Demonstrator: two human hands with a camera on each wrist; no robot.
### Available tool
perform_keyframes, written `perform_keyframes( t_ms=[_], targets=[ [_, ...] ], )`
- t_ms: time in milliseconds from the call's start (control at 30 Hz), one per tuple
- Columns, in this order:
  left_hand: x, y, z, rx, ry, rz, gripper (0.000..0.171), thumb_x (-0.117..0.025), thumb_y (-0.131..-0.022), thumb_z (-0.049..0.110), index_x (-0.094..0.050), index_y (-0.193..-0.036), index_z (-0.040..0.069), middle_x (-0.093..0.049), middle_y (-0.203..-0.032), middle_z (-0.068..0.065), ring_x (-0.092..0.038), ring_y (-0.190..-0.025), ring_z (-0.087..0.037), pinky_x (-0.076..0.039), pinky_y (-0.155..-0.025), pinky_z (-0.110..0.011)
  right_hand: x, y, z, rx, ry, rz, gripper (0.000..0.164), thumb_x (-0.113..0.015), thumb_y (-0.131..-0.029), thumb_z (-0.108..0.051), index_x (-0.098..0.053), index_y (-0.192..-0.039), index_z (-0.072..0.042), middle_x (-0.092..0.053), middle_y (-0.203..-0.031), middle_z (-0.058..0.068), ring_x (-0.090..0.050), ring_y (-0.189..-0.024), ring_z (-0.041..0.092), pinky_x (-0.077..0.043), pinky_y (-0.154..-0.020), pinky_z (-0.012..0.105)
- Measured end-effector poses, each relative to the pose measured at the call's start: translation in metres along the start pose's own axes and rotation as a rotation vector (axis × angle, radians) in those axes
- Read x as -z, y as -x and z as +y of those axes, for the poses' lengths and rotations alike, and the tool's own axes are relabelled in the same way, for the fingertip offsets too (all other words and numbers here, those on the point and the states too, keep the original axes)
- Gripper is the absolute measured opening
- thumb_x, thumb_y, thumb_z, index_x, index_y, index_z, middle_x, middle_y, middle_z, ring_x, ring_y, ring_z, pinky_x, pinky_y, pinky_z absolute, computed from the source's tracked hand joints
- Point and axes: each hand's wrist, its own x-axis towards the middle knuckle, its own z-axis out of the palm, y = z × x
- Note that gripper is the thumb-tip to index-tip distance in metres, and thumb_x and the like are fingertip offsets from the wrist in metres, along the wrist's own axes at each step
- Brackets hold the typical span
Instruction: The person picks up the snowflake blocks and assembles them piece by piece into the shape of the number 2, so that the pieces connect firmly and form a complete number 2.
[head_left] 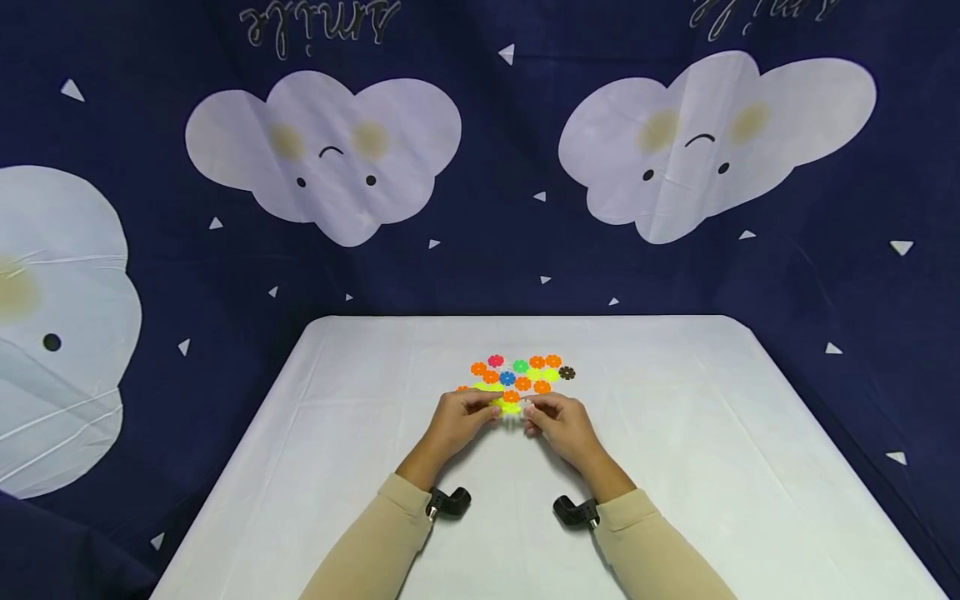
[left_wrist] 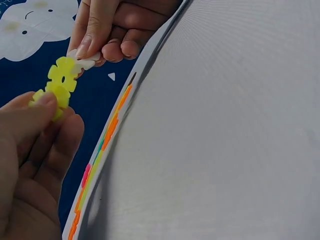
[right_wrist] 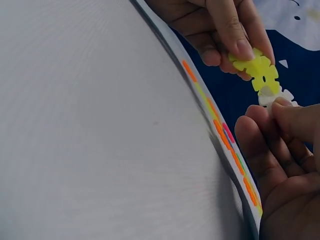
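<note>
Between thumb and fingers, my left hand (head_left: 463, 423) pinches a short chain of yellow plastic snowflake discs (left_wrist: 63, 76), notched round the rim like flowers. Opposite it, my right hand (head_left: 564, 429) pinches a white snowflake disc (right_wrist: 285, 95). The white disc's edge meets and overlaps the outer yellow disc in both wrist views. Thumbs and fingertips cover part of the yellow and white discs. Both hands are close together over the table, just in front of a group of loose discs.
On the white table (head_left: 675, 467) lie several loose discs: orange (head_left: 553, 361), blue (head_left: 507, 378), green (head_left: 521, 366), pink (head_left: 496, 361), yellow (head_left: 551, 375) and black (head_left: 567, 372). A dark blue cloth with clouds (head_left: 322, 158) hangs behind the table.
</note>
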Motion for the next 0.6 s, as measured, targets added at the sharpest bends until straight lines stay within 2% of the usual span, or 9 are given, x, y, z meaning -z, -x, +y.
perform_keyframes(
  t_ms=[167,333,500,600],
  targets=[
    [-0.0003,0.0016,0.0026,0.044,0.086,-0.008,0.034,-0.084,-0.092,0.008,-0.077,-0.124,0.002,-0.074,-0.098,-0.008,-0.068,-0.084,-0.022,-0.058,-0.074,-0.024,0.0010,0.0001,-0.0024,-0.042,-0.057,0.001,0.022,-0.069,-0.099,0.009,-0.069,-0.120,0.015,-0.072,-0.093,0.028,-0.074,-0.077,0.034,-0.065,-0.071,0.039],
    [-0.0002,0.0011,0.0026,0.090,0.205,-0.049,0.047,-0.085,-0.088,-0.001,-0.070,-0.133,-0.003,-0.070,-0.102,-0.016,-0.065,-0.086,-0.022,-0.058,-0.072,-0.023,0.0022,0.0004,-0.0056,-0.118,-0.226,0.007,0.026,-0.068,-0.098,0.010,-0.062,-0.122,0.017,-0.068,-0.093,0.022,-0.073,-0.077,0.026,-0.065,-0.073,0.038],
    [-0.0004,0.0000,-0.0013,0.126,0.300,-0.081,0.057,-0.085,-0.085,-0.007,-0.064,-0.138,-0.006,-0.069,-0.119,-0.019,-0.064,-0.092,-0.018,-0.056,-0.077,-0.021,0.0022,0.0000,-0.0036,-0.140,-0.344,-0.013,0.021,-0.068,-0.098,0.010,-0.057,-0.115,0.017,-0.067,-0.091,0.016,-0.073,-0.074,0.022,-0.065,-0.072,0.038],
    [-0.0008,0.0001,-0.0029,0.111,0.341,-0.119,0.058,-0.084,-0.085,-0.009,-0.062,-0.139,-0.008,-0.068,-0.129,-0.021,-0.063,-0.104,-0.019,-0.055,-0.086,-0.022,0.0011,0.0005,-0.0028,-0.146,-0.373,-0.049,0.018,-0.068,-0.098,0.010,-0.058,-0.113,0.014,-0.068,-0.089,0.015,-0.073,-0.073,0.022,-0.064,-0.070,0.036]
  ],
)
